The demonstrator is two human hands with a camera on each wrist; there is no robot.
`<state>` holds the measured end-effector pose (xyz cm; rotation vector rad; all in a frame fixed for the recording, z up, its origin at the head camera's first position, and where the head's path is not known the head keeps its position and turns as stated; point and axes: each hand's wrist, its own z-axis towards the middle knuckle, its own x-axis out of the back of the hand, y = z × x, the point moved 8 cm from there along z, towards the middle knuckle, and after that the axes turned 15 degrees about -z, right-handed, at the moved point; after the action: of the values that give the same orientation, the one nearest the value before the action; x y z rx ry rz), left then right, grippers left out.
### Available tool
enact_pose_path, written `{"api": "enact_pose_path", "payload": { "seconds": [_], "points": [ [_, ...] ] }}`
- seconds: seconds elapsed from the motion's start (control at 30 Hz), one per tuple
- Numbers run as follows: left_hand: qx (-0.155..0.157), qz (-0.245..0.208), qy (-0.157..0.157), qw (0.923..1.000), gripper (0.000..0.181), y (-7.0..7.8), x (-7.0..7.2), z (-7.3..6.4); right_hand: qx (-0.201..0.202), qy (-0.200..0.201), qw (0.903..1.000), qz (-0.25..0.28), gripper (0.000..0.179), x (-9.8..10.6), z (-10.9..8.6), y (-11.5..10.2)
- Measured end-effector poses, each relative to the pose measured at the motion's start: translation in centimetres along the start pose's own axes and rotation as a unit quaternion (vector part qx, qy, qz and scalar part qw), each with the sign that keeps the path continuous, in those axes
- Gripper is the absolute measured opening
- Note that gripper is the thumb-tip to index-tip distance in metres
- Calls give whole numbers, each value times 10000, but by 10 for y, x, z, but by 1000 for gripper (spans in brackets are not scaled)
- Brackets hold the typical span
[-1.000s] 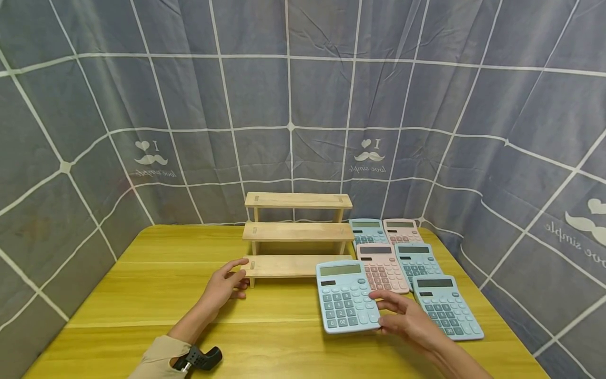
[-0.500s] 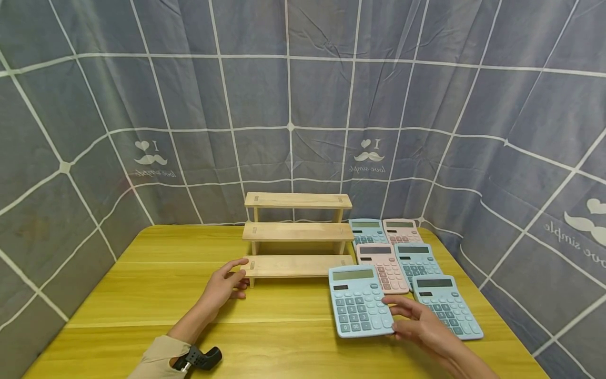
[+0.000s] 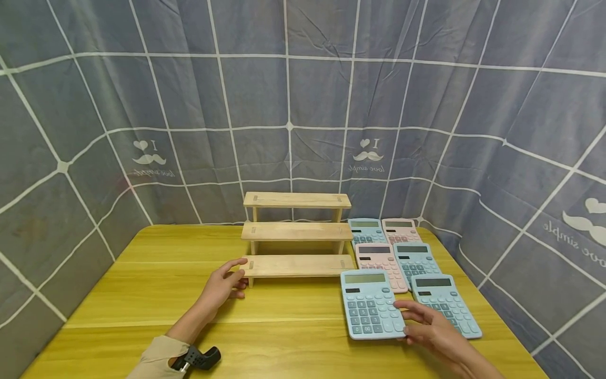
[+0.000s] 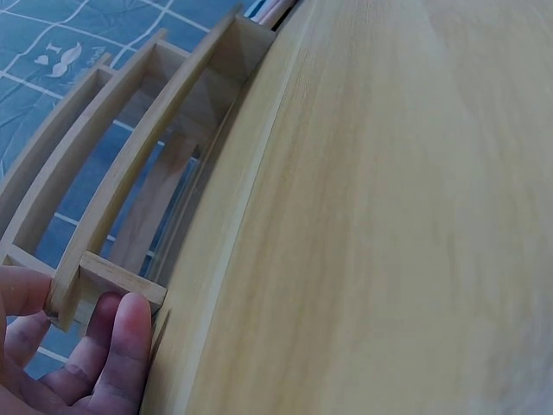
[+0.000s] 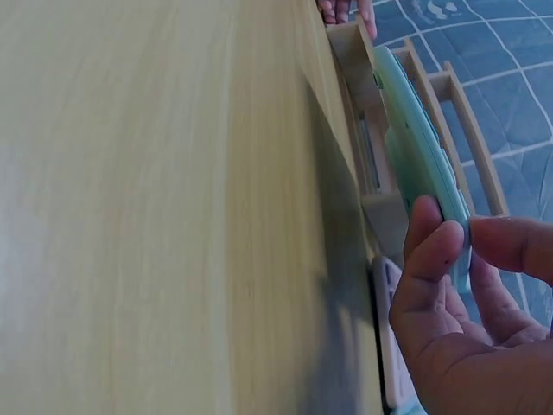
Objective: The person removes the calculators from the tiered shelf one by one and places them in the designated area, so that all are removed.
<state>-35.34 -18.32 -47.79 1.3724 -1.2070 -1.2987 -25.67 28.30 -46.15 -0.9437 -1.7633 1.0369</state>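
Note:
My right hand [image 3: 433,330] pinches a light blue calculator [image 3: 371,310] by its right edge, thumb on one face and fingers on the other. The calculator is raised off the table, its display and keys facing up toward the head camera; in the right wrist view its pale underside [image 5: 410,147] shows, with a shadow on the wood. At the left end of a three-tier wooden shelf [image 3: 297,266], my left hand [image 3: 221,287] grips the lowest board. The left wrist view has its fingertips [image 4: 130,324] at the board's end and the short leg under it.
Right of the shelf lie several calculators: a pink one [image 3: 379,258] partly covered by the held one, a blue one [image 3: 447,302] behind my right hand, and others farther back. A grey checked curtain [image 3: 303,95] surrounds the yellow wood table [image 3: 156,284].
My right hand has carried the blue calculator to the right and slightly toward me, away from the lowest board and over more of the pink one. My left hand has stayed in place.

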Motion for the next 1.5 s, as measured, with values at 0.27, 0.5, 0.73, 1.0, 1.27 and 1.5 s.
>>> {"api": "enact_pose_path", "payload": {
  "seconds": [0.27, 0.5, 0.73, 1.0, 1.27, 1.5],
  "points": [
    [2, -21, -4, 10000, 42, 0, 0, 0, -135, 90, 9998, 64, 59, 8, -2, 11],
    [6, 26, -14, 10000, 42, 0, 0, 0, -145, 79, 9998, 56, 58, 17, -5, 20],
    [23, 28, 20, 10000, 42, -1, 1, 0, -236, 196, 9995, 62, 59, 24, -8, 27],
    [18, 21, 5, 10000, 42, 0, 0, 0, -345, 191, 9992, 67, 56, 29, -12, 33],
    [8, 36, -12, 10000, 42, 0, -1, 0, -410, 568, 9970, -344, 58, 38, -19, 34],
    [18, 45, -2, 10000, 42, 0, -1, 0, -545, 715, 9947, -498, 57, 41, -23, 38]
  ]
}}
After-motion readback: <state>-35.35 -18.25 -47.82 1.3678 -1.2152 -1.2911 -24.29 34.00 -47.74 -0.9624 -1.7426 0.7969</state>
